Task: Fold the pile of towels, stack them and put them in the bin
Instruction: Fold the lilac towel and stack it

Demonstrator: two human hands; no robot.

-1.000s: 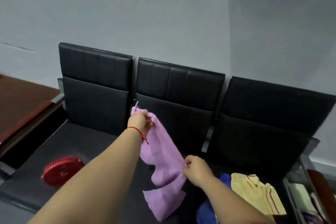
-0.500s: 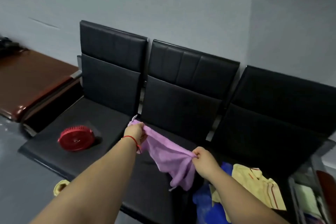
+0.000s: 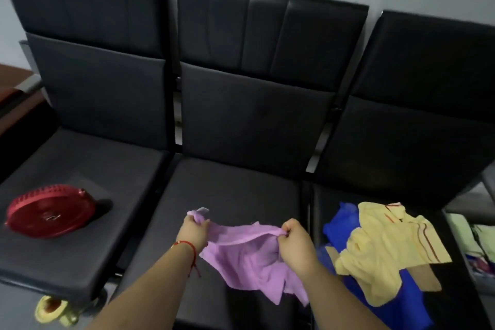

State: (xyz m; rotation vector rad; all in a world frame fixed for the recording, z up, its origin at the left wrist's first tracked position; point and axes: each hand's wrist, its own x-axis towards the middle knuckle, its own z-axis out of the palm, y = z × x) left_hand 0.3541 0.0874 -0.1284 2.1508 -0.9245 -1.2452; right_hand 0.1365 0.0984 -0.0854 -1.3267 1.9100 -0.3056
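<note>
A purple towel (image 3: 246, 257) hangs stretched between my two hands over the middle seat (image 3: 230, 190) of a black three-seat bench. My left hand (image 3: 193, 230), with a red string at the wrist, grips its left top corner. My right hand (image 3: 296, 242) pinches the top edge further right. The lower part of the towel droops toward the seat's front edge. On the right seat lie a crumpled yellow towel (image 3: 385, 246) and a blue towel (image 3: 334, 228) beneath it.
A round red object (image 3: 51, 213) sits on the left seat. At the far right edge a bin or shelf (image 3: 471, 238) holds pale folded cloth. A yellow item (image 3: 52, 312) lies on the floor under the left seat. A brown table (image 3: 10, 88) stands at far left.
Both hands have lowered the purple towel from in front of the backrest to just above the middle seat and pulled its top edge level. The view has tilted down and moved closer.
</note>
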